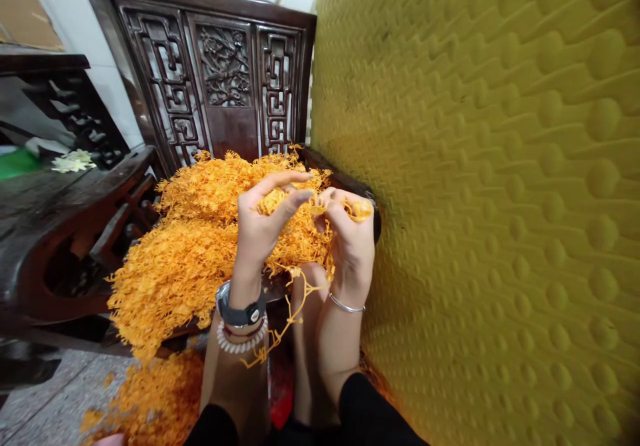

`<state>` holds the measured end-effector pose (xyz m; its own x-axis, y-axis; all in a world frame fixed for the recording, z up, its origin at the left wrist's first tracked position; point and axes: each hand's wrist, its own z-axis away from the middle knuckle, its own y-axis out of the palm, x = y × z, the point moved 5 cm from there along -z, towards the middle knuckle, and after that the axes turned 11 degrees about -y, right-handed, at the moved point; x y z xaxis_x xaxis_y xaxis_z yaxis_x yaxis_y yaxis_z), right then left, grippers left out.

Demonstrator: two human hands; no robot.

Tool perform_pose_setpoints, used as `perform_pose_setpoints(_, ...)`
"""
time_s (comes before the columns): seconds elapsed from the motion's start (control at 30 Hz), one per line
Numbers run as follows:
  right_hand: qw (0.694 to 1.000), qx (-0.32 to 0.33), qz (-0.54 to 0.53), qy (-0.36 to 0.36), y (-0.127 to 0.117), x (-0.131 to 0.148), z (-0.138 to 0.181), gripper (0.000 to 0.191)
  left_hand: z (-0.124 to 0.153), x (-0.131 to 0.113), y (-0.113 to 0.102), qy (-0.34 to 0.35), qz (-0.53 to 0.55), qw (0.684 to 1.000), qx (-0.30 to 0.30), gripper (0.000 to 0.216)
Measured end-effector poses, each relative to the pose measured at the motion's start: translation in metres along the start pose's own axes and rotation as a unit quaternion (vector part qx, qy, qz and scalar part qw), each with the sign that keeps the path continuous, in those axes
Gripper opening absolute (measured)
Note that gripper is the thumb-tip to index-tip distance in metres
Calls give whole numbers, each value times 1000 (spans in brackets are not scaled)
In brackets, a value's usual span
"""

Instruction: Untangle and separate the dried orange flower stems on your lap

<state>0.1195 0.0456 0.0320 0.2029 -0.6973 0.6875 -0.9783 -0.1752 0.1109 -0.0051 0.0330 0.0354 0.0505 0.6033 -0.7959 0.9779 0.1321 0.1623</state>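
Head view: small orange pieces (pixel 361 210) are gripped in the curled right hand (pixel 353 236), in front of the heap. Left hand (pixel 256 226) raised just beside it; thumb and forefinger narrowly parted, tips near the same pieces; whether anything is pinched there cannot be told. A branched orange strand (pixel 289 324) is seen dangling below, between the forearms. Large orange heap (pixel 175 273) piled on a dark wooden seat, its carved backrest (pixel 227 123) at the far side. More orange bits (pixel 157 389) scattered on the floor (pixel 45 393), near left. Right side filled by a bumpy yellow mat (pixel 475 186). Pale flower (pixel 73 161) placed on the dark desk (pixel 35 206), left.
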Motion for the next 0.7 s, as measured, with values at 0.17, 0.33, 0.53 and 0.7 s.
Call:
perform_pose_setpoints(0.17, 998, -42, 6, 42, -3, -2, -1, 35, 3, -1, 8, 21, -116, 989, 89, 27)
perform_pose_setpoints(0.33, 985, 11, -133, 108, 8, -2, 3, 35, 9, 3, 18, -29, -4, 992, 125, 33)
perform_pose_setpoints(0.53, 960, -6, -245, 133, 12, -4, 3, 39, 11, 17, 28, -72, 162, 979, 99, 39)
perform_pose_setpoints(0.7, 948, -44, -304, 79, -4, 2, -2, 40, -6, 25, 1, -79, 330, 941, -6, 46)
